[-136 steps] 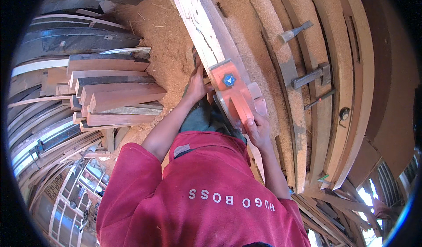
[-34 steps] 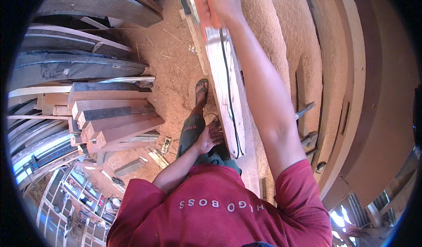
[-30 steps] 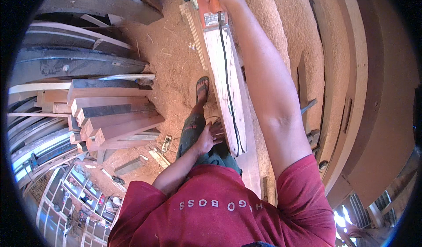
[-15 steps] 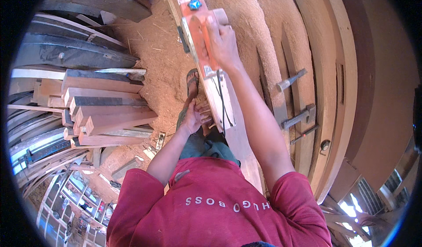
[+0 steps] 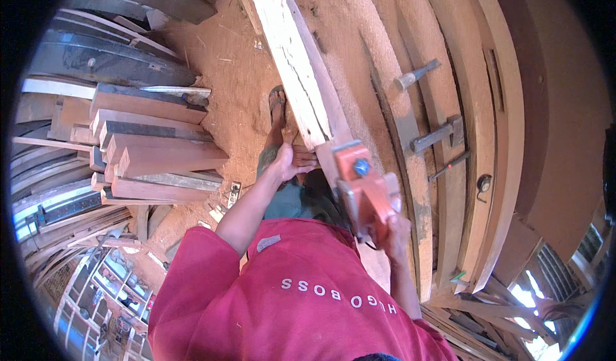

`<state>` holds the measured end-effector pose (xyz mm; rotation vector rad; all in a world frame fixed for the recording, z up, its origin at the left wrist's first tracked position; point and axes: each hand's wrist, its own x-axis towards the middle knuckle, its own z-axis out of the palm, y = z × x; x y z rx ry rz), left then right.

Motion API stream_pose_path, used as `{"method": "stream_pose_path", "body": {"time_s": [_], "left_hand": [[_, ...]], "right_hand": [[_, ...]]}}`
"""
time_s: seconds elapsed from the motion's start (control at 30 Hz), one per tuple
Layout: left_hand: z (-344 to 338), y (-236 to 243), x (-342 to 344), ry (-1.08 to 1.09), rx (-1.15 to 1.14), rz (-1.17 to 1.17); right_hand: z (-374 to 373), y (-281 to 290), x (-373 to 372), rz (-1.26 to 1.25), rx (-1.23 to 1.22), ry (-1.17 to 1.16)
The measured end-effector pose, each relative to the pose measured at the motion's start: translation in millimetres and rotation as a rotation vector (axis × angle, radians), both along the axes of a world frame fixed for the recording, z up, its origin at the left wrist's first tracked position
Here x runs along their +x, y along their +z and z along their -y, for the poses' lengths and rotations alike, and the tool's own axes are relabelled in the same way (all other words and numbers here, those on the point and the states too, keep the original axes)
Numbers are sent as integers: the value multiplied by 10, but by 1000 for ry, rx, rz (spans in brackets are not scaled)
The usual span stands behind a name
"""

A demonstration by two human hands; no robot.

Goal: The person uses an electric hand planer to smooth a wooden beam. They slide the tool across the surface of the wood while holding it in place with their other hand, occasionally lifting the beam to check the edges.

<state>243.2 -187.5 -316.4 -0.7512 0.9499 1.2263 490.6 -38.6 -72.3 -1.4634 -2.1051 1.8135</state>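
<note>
My right hand (image 5: 396, 232) is wrapped round the rear handle of an orange-red electric planer (image 5: 367, 191) with a blue front knob. The planer is near my body, just past the near end of a pale, cracked wooden beam (image 5: 292, 72). That beam slants away from me on top of a smoother brown board (image 5: 328, 107). My left hand (image 5: 294, 160) has its fingers stretched out beside the beam's near end, and they appear to touch the wood there. Part of the right hand is hidden by the planer.
Stacked timber pieces (image 5: 163, 159) fill the left side. Sawdust (image 5: 224, 66) covers the ground, near my sandalled foot (image 5: 276, 101). On boards to the right lie a chisel-like tool (image 5: 417, 74), a hammer (image 5: 439, 136), a thin rod (image 5: 449, 166) and a small round black object (image 5: 484, 182).
My right hand has drawn the planer back along the beam toward my body, past its near end, baring the beam's top. My left hand has shifted slightly right, fingers still stretched out.
</note>
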Motion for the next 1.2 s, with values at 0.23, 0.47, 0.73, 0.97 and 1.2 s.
{"method": "stream_pose_path", "body": {"time_s": [0.23, 0.47, 0.73, 0.97, 1.2], "left_hand": [[-695, 120, 136, 917, 197, 223], [-615, 2280, 85, 785, 445, -98], [-863, 3374, -563, 795, 822, -546], [-872, 3293, -501, 825, 813, -582], [-976, 3318, -485, 816, 809, -581]], "right_hand": [[158, 85, 773, -120, 95, -460], [124, 352, 801, -201, 111, -404], [129, 498, 525, -193, 219, -381], [59, 388, 619, -262, 33, -311], [-55, 157, 825, -242, -79, -349]]}}
